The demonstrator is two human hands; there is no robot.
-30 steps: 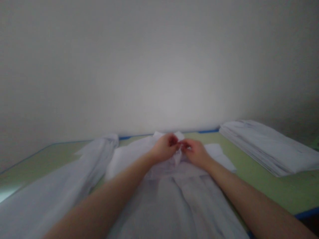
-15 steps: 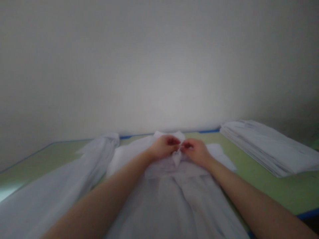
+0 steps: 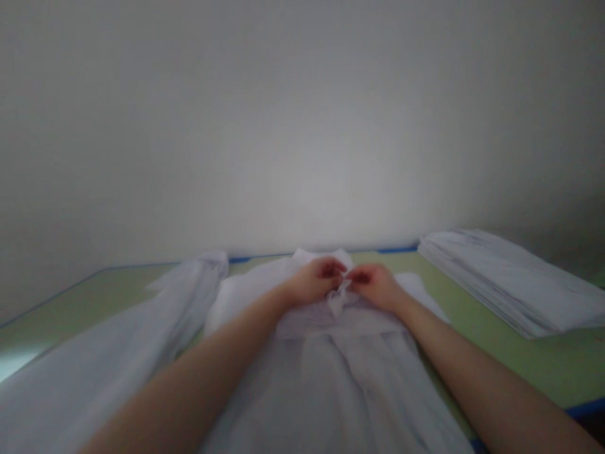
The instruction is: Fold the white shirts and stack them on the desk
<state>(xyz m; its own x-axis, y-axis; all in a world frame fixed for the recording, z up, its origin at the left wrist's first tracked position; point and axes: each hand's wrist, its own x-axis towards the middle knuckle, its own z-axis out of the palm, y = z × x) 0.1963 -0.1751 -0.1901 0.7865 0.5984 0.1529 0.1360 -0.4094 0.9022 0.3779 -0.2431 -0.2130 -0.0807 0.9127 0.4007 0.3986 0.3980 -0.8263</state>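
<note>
A white garment [image 3: 340,366] lies spread lengthwise on the green table [image 3: 520,359], its collar end by the far wall. My left hand [image 3: 314,282] and my right hand [image 3: 375,285] meet over the garment's upper middle. Both have the fingers curled and pinched on a small fold or tie of the white cloth [image 3: 339,297] between them. The picture is blurred, so I cannot make out what that small piece is.
A stack of folded white cloth [image 3: 510,284] lies at the right. A long heap of white fabric [image 3: 118,353] runs along the left. A plain pale wall stands just behind the table's blue-edged far side [image 3: 397,250].
The hands have stayed together at the same spot, with only slight finger movement on the cloth. The view has shifted a little.
</note>
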